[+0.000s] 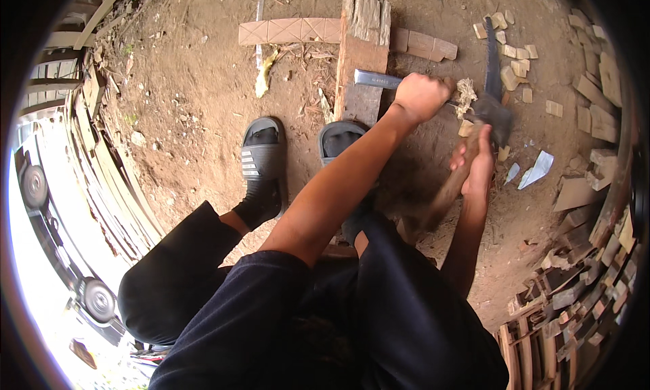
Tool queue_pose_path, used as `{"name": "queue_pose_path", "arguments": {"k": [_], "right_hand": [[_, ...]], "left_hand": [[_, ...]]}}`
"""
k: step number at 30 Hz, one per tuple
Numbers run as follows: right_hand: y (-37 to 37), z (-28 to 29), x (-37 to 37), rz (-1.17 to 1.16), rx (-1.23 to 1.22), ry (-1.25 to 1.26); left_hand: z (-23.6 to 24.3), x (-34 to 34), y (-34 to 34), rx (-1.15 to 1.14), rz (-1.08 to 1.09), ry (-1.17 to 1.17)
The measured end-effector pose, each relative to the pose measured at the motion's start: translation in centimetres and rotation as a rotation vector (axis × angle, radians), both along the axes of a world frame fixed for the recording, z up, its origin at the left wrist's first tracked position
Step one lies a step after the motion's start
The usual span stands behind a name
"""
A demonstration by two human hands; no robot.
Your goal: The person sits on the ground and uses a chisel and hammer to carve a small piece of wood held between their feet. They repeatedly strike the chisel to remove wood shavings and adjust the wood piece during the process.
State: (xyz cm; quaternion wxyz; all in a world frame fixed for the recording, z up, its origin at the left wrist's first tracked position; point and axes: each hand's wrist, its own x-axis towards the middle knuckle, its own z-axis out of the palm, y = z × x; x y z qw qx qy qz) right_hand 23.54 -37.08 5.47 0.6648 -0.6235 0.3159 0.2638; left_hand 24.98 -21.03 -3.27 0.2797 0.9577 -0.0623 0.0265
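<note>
My left hand (423,95) is closed around a long metal tool, whose flat silver end (376,77) lies across an upright-running wooden plank (359,51) on the dirt. Beside my fist is a pale frayed tuft (466,95). My right hand (474,163) holds a wooden handle (447,187), loosely curled round it, near a blurred dark metal head (494,119); whether these are one tool is unclear. A dark toothed saw blade (491,51) extends beyond that head, among small wood blocks (514,68).
A notched wooden strip (291,30) crosses the plank. My sandaled feet (261,153) are near its lower end. Stacked wood scraps (596,112) line the right, slats (95,139) the left, with a wheeled vehicle (51,221) beyond. White scraps (536,168) lie on the dirt.
</note>
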Motion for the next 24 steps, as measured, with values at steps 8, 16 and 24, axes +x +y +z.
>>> {"name": "queue_pose_path", "arguments": {"k": [8, 16, 24], "right_hand": [[0.2, 0.1, -0.8, -0.031, 0.040, 0.002], [0.3, -0.6, -0.5, -0.074, 0.029, 0.028], [-1.3, -1.2, 0.2, 0.015, 0.043, 0.056]], "left_hand": [[0.1, 0.1, 0.2, 0.023, 0.001, -0.007], [-0.7, 0.3, 0.2, 0.078, -0.002, 0.008], [-0.4, 0.1, 0.3, 0.076, 0.005, 0.016]]}}
